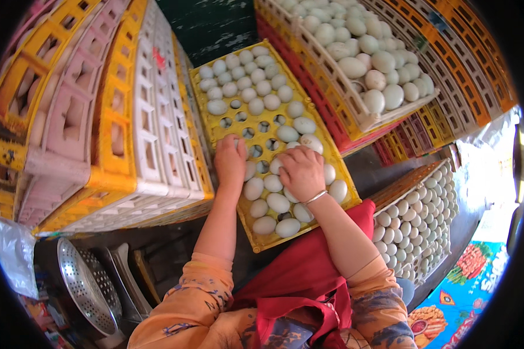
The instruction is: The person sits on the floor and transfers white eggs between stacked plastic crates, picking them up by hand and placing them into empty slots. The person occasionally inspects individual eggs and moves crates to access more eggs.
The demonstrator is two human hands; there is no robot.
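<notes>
A yellow plastic egg tray [347, 186] lies before me, with pale eggs [277, 203] in many of its round holes and several bare holes around its middle. At the tray's left edge, my left hand [230, 159] has its fingers curled over a pale egg [237, 143], only partly visible. My right hand [303, 171] rests palm down over eggs right of the middle; its fingers touch or cover them, and whether it grips one cannot be told. A bracelet is on the right wrist.
Stacked plastic crates [157, 131] holding eggs rise close at left. More crates stand at upper right, the top white one [367, 124] heaped with eggs. Lower right is a slanted tray of eggs [412, 218]. Metal colanders [85, 283] stand at lower left.
</notes>
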